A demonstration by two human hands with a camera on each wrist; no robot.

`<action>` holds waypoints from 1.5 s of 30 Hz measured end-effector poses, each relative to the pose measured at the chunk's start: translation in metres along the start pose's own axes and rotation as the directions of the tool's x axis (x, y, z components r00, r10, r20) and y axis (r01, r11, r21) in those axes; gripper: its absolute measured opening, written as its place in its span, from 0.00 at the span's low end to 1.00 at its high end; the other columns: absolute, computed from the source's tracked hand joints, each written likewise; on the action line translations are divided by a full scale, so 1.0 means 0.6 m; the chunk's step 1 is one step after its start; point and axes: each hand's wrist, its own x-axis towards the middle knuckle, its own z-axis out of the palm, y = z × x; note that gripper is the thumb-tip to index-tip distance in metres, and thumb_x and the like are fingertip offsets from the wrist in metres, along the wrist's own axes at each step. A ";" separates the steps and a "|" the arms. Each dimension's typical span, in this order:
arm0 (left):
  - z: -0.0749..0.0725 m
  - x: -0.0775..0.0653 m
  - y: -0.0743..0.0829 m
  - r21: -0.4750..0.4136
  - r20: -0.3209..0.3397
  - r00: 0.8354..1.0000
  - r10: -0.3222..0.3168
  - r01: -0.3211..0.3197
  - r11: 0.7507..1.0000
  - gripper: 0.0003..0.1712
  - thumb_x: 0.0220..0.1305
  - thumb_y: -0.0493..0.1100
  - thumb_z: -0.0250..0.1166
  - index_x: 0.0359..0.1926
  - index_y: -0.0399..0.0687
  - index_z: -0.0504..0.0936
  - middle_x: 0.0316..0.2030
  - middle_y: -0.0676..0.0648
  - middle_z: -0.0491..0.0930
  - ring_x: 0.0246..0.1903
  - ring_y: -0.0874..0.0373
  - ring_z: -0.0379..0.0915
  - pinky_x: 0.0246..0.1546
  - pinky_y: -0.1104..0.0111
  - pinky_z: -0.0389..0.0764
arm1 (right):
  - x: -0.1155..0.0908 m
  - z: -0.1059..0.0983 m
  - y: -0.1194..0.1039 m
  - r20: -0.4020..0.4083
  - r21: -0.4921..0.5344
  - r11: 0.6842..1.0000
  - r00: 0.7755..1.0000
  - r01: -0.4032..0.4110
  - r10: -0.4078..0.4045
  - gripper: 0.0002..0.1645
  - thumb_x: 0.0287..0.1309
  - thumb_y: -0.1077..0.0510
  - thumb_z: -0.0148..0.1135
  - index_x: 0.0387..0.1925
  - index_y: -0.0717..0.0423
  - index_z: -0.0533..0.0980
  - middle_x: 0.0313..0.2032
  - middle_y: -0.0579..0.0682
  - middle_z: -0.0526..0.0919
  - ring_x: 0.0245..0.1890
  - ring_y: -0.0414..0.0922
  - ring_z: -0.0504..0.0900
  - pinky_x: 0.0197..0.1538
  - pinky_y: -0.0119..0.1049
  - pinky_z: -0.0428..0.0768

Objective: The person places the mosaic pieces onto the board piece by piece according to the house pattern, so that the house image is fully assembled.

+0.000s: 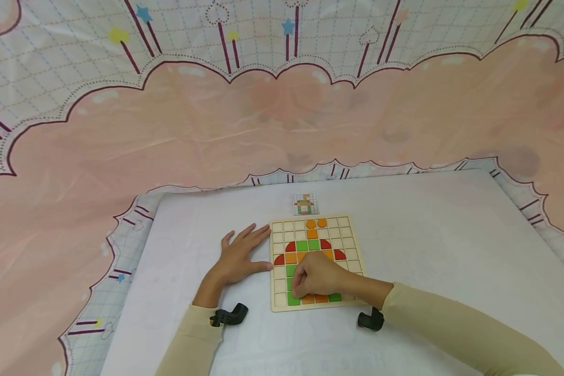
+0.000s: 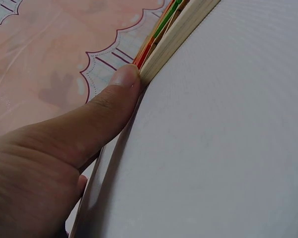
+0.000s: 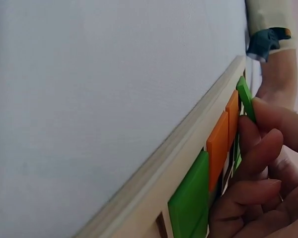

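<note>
A wooden grid board [image 1: 278, 300] lies on the white table with red, orange and green tiles in its cells. My right hand [image 1: 320, 274] is over the lower part of the board and covers several cells. Between its thumb and a finger it pinches a green square tile [image 3: 246, 98], which tilts up at the board's lower left corner cell. Orange tiles [image 3: 218, 146] and another green tile [image 3: 189, 201] sit along the same row. My left hand [image 1: 239, 256] lies spread beside the board, its thumb and fingertips touching the left edge.
Beyond the board's far edge lies a small pattern card [image 1: 305, 204] showing a coloured tile figure. The white table top [image 1: 427, 224] stretches to both sides. A pink patterned cloth [image 1: 282, 120] rises behind it. Each wrist wears a black camera [image 1: 230, 315].
</note>
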 end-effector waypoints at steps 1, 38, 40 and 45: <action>0.000 0.000 0.000 -0.001 -0.002 1.000 0.003 -0.003 1.000 0.55 0.54 0.68 0.73 0.79 0.62 0.61 0.78 0.58 0.59 0.81 0.50 0.44 0.74 0.36 0.33 | 0.000 0.000 0.000 0.001 -0.004 1.000 1.000 0.006 -0.006 0.09 0.50 0.60 0.78 0.20 0.47 0.87 0.15 0.38 0.81 0.20 0.35 0.76 0.25 0.28 0.72; 0.001 0.003 0.002 0.003 0.006 1.000 -0.008 0.008 1.000 0.56 0.53 0.68 0.74 0.79 0.62 0.60 0.78 0.58 0.59 0.81 0.50 0.43 0.74 0.36 0.33 | -0.016 -0.033 0.015 -0.041 -0.044 0.998 0.999 -0.036 0.034 0.06 0.50 0.54 0.80 0.23 0.41 0.89 0.20 0.35 0.85 0.28 0.36 0.80 0.30 0.30 0.77; 0.001 0.004 0.001 0.001 0.005 1.000 -0.004 0.003 1.000 0.56 0.53 0.68 0.74 0.79 0.62 0.60 0.78 0.57 0.59 0.81 0.49 0.44 0.74 0.36 0.34 | -0.022 -0.043 0.021 -0.060 -0.041 0.998 0.997 -0.039 0.037 0.06 0.51 0.54 0.80 0.23 0.40 0.89 0.20 0.35 0.85 0.28 0.37 0.79 0.30 0.30 0.76; -0.001 0.003 -0.002 -0.031 0.015 1.000 -0.008 0.008 0.999 0.55 0.55 0.66 0.73 0.79 0.62 0.60 0.78 0.55 0.61 0.81 0.48 0.44 0.75 0.38 0.33 | -0.043 -0.079 0.037 -0.128 -0.050 0.998 0.991 -0.037 0.030 0.05 0.52 0.53 0.79 0.25 0.40 0.88 0.23 0.36 0.84 0.30 0.39 0.78 0.32 0.29 0.76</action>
